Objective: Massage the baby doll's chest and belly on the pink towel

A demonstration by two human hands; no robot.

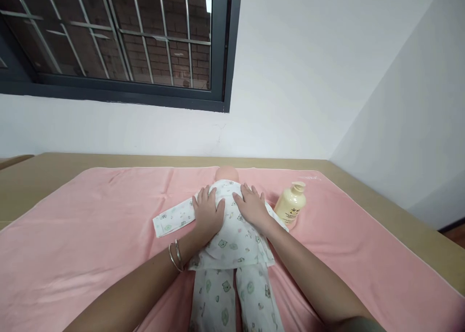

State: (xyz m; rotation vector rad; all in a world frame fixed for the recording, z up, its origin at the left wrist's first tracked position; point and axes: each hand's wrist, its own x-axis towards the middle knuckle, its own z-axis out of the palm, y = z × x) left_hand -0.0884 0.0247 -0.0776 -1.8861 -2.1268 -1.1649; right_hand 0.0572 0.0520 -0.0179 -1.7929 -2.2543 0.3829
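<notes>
A baby doll (227, 173) lies on the pink blanket (109, 225), its bare head at the far end and its face out of sight. It wears a white printed top (232, 240) and matching trousers (220, 298). My left hand (209, 211) rests flat on the left side of the doll's upper body, fingers spread; two silver bangles (176, 255) circle that wrist. On the upper right side of the top lies my right hand (253, 206), fingers stretched out. One printed sleeve (174, 218) reaches out to the left; the other is partly hidden by my right forearm.
A cream pump bottle (290, 203) stands on the blanket just right of the doll. The blanket covers a wooden table (283, 163) that meets a white wall (290, 80). A dark-framed window (221, 46) with metal bars is at upper left.
</notes>
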